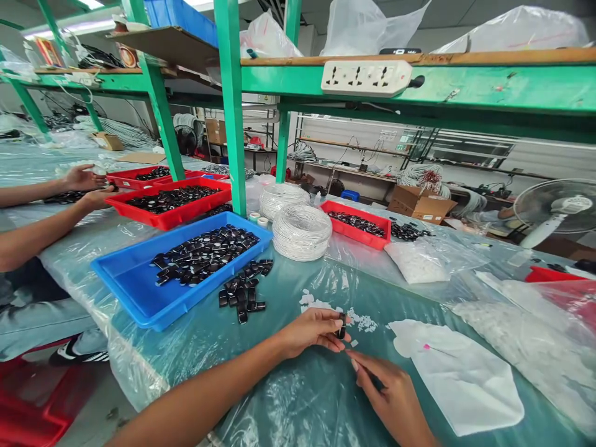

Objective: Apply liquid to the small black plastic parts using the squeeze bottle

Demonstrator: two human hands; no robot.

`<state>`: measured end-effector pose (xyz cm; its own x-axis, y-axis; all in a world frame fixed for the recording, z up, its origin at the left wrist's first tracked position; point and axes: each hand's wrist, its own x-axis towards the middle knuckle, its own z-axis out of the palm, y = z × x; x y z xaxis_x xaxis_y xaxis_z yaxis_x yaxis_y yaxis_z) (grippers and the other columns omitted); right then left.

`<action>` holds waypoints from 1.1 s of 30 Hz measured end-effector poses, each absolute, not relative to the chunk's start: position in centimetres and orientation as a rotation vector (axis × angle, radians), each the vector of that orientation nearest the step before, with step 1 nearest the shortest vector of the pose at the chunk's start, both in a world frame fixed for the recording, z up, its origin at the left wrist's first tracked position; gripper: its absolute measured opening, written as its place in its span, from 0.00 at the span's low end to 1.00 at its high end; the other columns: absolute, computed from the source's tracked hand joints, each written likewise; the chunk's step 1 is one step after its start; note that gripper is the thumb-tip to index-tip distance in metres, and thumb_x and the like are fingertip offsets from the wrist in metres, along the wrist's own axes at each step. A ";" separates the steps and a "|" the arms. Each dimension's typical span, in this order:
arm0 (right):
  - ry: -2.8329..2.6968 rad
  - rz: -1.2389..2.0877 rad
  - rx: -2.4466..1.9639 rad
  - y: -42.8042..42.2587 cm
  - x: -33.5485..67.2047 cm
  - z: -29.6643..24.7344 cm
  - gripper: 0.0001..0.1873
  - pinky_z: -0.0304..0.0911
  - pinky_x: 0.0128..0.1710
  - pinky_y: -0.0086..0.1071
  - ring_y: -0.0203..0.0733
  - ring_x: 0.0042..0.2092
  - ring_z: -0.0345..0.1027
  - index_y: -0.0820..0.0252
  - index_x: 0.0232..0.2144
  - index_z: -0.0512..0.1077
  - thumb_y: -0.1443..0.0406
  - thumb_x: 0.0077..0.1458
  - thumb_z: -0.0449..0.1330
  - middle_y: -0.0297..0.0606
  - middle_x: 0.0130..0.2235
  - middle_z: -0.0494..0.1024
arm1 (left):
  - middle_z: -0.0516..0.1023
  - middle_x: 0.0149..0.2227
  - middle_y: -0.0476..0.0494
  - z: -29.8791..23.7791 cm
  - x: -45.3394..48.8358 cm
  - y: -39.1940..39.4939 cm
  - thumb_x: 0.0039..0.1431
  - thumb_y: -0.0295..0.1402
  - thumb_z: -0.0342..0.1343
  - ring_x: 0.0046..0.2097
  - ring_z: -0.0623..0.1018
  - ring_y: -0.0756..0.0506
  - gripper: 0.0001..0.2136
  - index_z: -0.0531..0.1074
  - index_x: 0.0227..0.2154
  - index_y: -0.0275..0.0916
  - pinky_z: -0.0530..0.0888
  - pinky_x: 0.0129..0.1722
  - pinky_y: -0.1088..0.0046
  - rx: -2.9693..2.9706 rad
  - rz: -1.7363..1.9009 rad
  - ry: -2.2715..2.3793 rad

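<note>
My left hand (pixel 313 330) pinches a small glossy black plastic piece (pixel 342 326) upright between thumb and fingers, just above the table. My right hand (pixel 388 388) is close by at the lower right. Its thumb and index finger come together near the left fingertips, and whatever they hold is too small to make out. Tiny white pieces (pixel 363 321) lie scattered behind my hands. To the left, a loose group of black plastic pieces (pixel 242 292) lies beside a blue tray (pixel 135 304), which holds many more of them.
Coils of white cable (pixel 302 231) stand behind the blue tray. A white sheet (pixel 465 385) with a pink-headed pin lies at right, near plastic bags (pixel 526 329). Red trays (pixel 167 218) hold black pieces. A green shelf post (pixel 231 112) rises behind. A co-worker's hands (pixel 88 186) are at left.
</note>
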<state>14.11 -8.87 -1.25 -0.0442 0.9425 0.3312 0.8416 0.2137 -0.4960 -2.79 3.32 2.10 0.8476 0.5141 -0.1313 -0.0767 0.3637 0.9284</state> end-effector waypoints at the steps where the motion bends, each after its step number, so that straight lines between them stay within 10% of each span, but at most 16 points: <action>1: -1.900 0.242 -1.643 -8.9 14.2 -1.4 0.17 0.65 0.27 0.29 0.38 0.26 0.70 0.51 0.46 0.71 0.59 0.59 0.48 0.35 0.28 0.76 | 0.76 0.34 0.39 2.1 -2.9 3.5 0.52 0.42 0.56 0.29 0.75 0.49 0.21 0.70 0.44 0.32 0.70 0.33 0.73 1.231 0.429 0.468; 17: -1.874 0.356 -1.603 -9.0 14.3 -2.2 0.16 0.66 0.21 0.23 0.37 0.28 0.72 0.50 0.45 0.71 0.58 0.58 0.50 0.36 0.33 0.78 | 0.75 0.37 0.33 3.2 -9.2 10.9 0.52 0.41 0.53 0.42 0.72 0.36 0.14 0.75 0.32 0.34 0.67 0.38 0.64 2.285 0.523 1.930; 33: -1.838 0.497 -1.632 -9.3 14.0 -1.3 0.18 0.68 0.25 0.24 0.39 0.32 0.74 0.49 0.47 0.71 0.56 0.58 0.49 0.37 0.41 0.77 | 0.74 0.39 0.30 1.5 -9.3 12.8 0.53 0.16 0.44 0.48 0.69 0.37 0.14 0.75 0.31 0.30 0.62 0.49 0.61 2.254 0.620 1.824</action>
<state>13.99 -9.29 -1.35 -0.0413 0.9786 0.2015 0.7439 0.1647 -0.6477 -9.34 12.75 1.45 0.1626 0.9647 0.2073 0.8912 -0.2337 0.3887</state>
